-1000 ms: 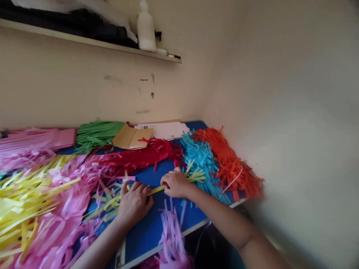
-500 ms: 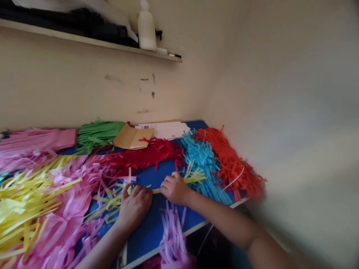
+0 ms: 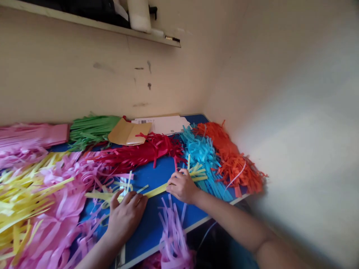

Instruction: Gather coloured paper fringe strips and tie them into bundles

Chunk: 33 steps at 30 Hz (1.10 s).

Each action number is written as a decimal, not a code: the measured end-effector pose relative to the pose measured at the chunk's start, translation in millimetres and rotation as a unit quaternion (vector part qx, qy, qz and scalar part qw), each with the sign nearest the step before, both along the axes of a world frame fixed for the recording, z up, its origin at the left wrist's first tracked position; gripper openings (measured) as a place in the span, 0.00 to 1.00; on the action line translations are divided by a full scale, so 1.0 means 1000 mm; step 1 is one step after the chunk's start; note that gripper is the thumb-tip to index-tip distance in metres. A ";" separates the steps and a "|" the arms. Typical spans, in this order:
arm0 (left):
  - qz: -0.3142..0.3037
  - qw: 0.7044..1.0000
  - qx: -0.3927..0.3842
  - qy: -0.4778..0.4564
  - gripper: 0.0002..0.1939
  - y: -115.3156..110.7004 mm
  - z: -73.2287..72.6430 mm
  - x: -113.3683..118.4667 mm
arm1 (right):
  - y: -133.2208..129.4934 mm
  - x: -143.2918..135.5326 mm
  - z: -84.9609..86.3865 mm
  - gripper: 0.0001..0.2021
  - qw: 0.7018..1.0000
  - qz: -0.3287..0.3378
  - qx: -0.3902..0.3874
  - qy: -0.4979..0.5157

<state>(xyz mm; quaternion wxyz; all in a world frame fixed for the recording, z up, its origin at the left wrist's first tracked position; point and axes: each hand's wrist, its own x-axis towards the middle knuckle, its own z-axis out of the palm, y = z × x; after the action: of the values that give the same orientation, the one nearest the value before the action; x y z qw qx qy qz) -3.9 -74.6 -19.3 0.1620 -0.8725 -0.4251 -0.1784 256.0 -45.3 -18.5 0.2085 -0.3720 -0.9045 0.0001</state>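
Observation:
A yellow fringed paper tassel [image 3: 157,191] stretches between my two hands just above the blue table [image 3: 143,239], its middle part twisted into a narrow band. My left hand [image 3: 127,211] is closed on its left part, with loose yellow strips spreading past the fingers. My right hand [image 3: 182,185] is closed around the right part, and a yellow fringe sticks out beyond it over the blue fringed paper [image 3: 200,151]. Below my right hand, a lilac fringed tassel [image 3: 174,235] hangs over the front table edge.
Pink fringed paper [image 3: 64,201] and yellow fringed paper [image 3: 22,198] cover the left side. Red [image 3: 146,151], green [image 3: 94,129] and orange [image 3: 224,149] fringes lie farther back, near a brown envelope [image 3: 130,132] and white cardboard [image 3: 165,124]. A wall shelf [image 3: 98,26] runs above.
My hands have moved apart, the left one leftward and the right one slightly rightward. More of the yellow band shows between them. The camera view has tilted down a little.

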 end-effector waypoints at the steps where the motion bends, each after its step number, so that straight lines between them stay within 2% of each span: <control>1: -0.006 1.000 0.001 0.000 0.15 -0.001 0.001 0.001 | 0.000 -0.001 -0.001 0.07 1.000 -0.002 -0.002 -0.006; 4: -0.014 0.999 -0.028 -0.038 0.15 0.002 -0.002 -0.002 | 0.003 -0.002 -0.004 0.06 0.998 -0.028 -0.054 -0.006; 9: 0.030 0.984 -0.122 -0.126 0.15 0.015 -0.007 -0.007 | 0.011 -0.006 0.006 0.07 0.982 -0.099 -0.163 -0.014; 12: 0.054 0.982 -0.139 -0.114 0.16 0.018 -0.006 -0.005 | 0.015 -0.010 0.011 0.07 0.976 -0.122 -0.177 -0.030; 21: 0.109 0.981 -0.139 -0.075 0.11 0.019 0.001 -0.004 | 0.022 -0.018 0.007 0.04 0.970 -0.155 -0.186 -0.031; 23: 0.092 0.987 -0.118 -0.066 0.08 0.017 0.003 -0.005 | 0.019 -0.017 0.011 0.02 0.979 -0.122 -0.156 -0.037; 28: -0.032 0.999 -0.021 -0.019 0.19 0.011 0.011 0.004 | 0.014 -0.015 0.018 0.06 0.997 0.029 -0.024 -0.073; 31: -0.040 0.998 -0.027 -0.041 0.13 0.013 0.015 0.012 | 0.019 -0.016 0.017 0.09 0.993 0.063 0.003 -0.098; 33: -0.037 0.998 -0.037 -0.042 0.09 0.017 0.017 0.017 | 0.025 -0.018 0.016 0.09 0.993 0.061 -0.016 -0.097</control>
<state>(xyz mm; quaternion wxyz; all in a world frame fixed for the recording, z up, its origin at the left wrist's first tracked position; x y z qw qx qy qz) 13.1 -57.1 -2.5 0.1047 -0.8846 -0.4056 -0.2050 238.2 -20.4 -2.9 0.1132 -0.3175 -0.9414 -0.0089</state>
